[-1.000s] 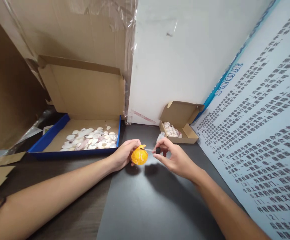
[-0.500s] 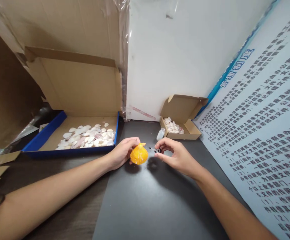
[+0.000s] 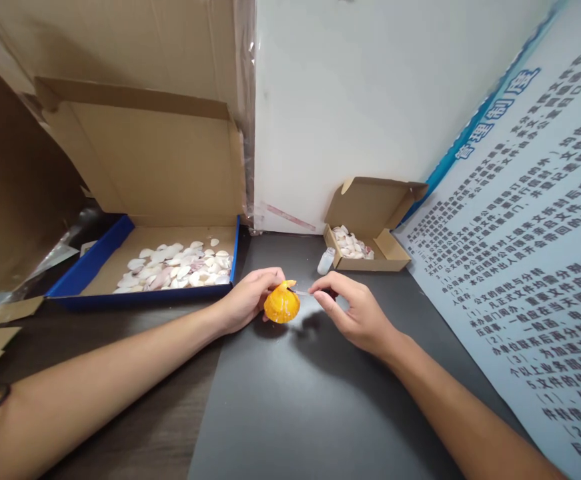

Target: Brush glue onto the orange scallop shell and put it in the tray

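My left hand (image 3: 251,298) is closed on the edge of an orange-yellow scallop shell (image 3: 282,305), its ribbed side towards me with whitish shiny marks on it. Between the thumb and forefinger of my right hand (image 3: 353,308) is a thin pale stick-like tool (image 3: 303,293). The tool's dark far end is at the shell's upper right edge, by the narrow hinge part; I cannot tell its exact kind. Behind the right hand, a small bottle (image 3: 325,261) with whitish contents leans against a little cardboard box.
On the left, an open blue-edged cardboard box (image 3: 95,275) holds many pale shells (image 3: 180,263). The small open cardboard box (image 3: 381,264) at back right contains more shells (image 3: 351,243). A printed board (image 3: 520,220) rises on the right, above the dark mat (image 3: 290,413).
My right hand has turned, and the dark ring-like piece at its fingertips no longer shows. The tool now reaches the shell's edge. The camera view has shifted slightly.
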{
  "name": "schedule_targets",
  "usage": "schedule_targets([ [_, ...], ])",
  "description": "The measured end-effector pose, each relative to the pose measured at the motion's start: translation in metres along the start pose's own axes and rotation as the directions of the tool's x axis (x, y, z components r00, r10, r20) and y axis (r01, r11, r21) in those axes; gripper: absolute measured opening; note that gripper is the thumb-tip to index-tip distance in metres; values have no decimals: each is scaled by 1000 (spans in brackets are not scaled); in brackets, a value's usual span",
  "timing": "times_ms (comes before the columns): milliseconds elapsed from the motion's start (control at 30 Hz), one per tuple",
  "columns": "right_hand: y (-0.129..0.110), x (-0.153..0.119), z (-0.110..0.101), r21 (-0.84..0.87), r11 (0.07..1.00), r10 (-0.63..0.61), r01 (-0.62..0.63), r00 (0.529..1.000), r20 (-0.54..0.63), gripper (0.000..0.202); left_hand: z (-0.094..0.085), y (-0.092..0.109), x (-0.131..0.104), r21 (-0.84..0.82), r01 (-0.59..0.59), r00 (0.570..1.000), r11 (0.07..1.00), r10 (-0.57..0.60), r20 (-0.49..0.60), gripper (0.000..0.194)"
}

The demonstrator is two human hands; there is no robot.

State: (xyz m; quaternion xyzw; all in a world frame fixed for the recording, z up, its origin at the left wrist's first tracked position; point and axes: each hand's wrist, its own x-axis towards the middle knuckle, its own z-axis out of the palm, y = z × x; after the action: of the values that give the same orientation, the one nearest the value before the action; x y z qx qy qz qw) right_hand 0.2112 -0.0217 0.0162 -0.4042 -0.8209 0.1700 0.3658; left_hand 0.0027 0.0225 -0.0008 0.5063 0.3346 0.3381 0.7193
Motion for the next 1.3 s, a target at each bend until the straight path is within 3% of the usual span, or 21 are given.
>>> schedule_targets([
  [167, -2, 0, 1, 40, 999, 2, -1, 1000, -28, 24, 3, 3, -2, 10, 8, 1000, 1000, -8, -11, 24],
  [300, -2, -3, 4, 141, 986, 114, -91, 980, -164, 7, 3, 3, -3, 17, 7, 1000, 1000, -6, -12, 24],
  [433, -1, -5, 10, 237, 963, 190, -127, 945, -267, 18, 3, 3, -3, 23, 4, 1000, 1000, -4, -19, 23],
  [600, -5, -5, 12, 207, 974, 156, -91, 934, -320, 13, 3, 3, -2, 26, 4, 1000, 1000, -4, -7, 22],
  [900, -8, -8, 17, 247, 953, 238, -173, 936, -260, 19, 2, 2, -1, 27, -6, 1000, 1000, 6, -3, 21],
  [1033, -10, -7, 15, 236, 959, 210, -157, 953, -219, 10, 2, 1, -1, 30, -9, 1000, 1000, 9, 3, 21],
  [1300, -7, -7, 20, 322, 933, 250, -162, 935, -253, 14, 3, 2, -1, 18, 6, 1000, 1000, -6, 20, 21],
])
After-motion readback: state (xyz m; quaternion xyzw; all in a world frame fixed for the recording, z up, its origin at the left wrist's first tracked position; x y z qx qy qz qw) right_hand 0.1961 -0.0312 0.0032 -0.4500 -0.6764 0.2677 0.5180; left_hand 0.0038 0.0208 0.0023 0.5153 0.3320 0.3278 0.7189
